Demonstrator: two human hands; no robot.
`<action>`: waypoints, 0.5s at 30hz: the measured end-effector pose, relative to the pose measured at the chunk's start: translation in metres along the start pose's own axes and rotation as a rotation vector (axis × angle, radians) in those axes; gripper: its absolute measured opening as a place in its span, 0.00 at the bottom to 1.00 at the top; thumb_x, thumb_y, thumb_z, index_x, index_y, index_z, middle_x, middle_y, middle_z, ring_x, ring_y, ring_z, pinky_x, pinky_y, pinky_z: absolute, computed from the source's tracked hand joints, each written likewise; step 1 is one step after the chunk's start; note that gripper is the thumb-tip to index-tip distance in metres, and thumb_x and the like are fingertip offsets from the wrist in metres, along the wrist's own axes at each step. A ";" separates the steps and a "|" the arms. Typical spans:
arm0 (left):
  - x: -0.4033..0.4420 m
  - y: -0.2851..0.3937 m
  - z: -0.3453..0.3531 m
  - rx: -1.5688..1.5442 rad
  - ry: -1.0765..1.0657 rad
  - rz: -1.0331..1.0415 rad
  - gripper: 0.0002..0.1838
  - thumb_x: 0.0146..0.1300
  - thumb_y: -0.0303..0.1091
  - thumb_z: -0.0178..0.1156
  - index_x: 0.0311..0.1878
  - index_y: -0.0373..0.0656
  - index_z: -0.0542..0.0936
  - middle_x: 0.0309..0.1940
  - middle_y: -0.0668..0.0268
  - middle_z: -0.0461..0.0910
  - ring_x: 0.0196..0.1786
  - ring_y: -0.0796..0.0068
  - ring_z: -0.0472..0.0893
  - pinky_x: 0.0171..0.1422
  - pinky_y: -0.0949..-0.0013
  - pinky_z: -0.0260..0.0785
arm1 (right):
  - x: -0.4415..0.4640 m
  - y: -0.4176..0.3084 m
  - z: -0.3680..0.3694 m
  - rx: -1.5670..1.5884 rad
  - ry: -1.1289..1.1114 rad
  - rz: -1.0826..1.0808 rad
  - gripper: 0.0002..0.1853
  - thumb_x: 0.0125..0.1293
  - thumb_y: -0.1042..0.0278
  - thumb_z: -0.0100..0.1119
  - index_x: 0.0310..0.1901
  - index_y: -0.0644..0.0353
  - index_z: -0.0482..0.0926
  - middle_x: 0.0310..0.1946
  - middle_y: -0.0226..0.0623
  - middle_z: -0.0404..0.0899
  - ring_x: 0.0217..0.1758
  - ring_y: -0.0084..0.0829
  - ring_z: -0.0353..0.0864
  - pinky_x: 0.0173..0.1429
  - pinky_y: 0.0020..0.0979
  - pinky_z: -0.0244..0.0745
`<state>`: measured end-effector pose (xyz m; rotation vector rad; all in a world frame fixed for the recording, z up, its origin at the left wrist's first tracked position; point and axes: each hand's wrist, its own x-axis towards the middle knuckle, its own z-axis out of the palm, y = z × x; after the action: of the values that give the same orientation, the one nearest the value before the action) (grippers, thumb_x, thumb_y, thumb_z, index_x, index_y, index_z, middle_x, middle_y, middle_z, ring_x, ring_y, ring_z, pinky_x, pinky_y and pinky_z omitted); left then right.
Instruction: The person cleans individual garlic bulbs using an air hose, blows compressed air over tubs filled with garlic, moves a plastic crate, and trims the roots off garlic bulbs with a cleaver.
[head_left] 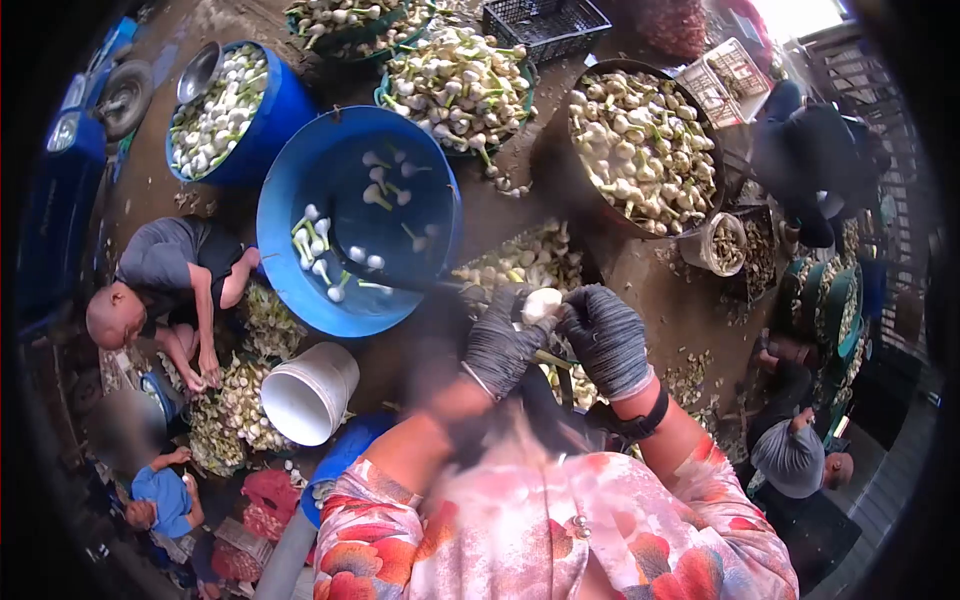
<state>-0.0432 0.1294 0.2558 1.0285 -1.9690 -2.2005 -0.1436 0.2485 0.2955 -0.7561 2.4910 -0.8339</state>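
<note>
A white garlic bulb (541,305) is held up in front of my chest, its stem slanting out below the fingers of my left hand (500,345). That hand, in a dark grey glove, is closed around the bulb and stem. My right hand (608,340), gloved alike and with a dark watch at the wrist, pinches at the bulb's right side. Any small tool between its fingers is hidden. Under and beyond both hands lies a heap of garlic bulbs (545,255).
A blue tub of water (275,210) with floating bulbs stands front left. Beyond are a heaped garlic basket (455,85), a brown drum of garlic (640,150) and a blue barrel (270,110). A white bucket (310,395) lies tilted at left. Other people work on both sides.
</note>
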 end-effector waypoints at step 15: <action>-0.091 -0.022 -0.174 -0.765 -0.289 -0.036 0.34 0.59 0.44 0.68 0.65 0.47 0.66 0.46 0.57 0.78 0.40 0.67 0.81 0.42 0.65 0.78 | 0.005 -0.036 0.099 -0.028 -0.642 0.124 0.10 0.59 0.65 0.59 0.35 0.63 0.78 0.27 0.47 0.80 0.29 0.41 0.80 0.39 0.39 0.76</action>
<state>0.1194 0.0194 0.2795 0.6519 -0.9610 -2.8577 -0.0824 0.1795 0.2448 -0.7277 1.9496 -0.4208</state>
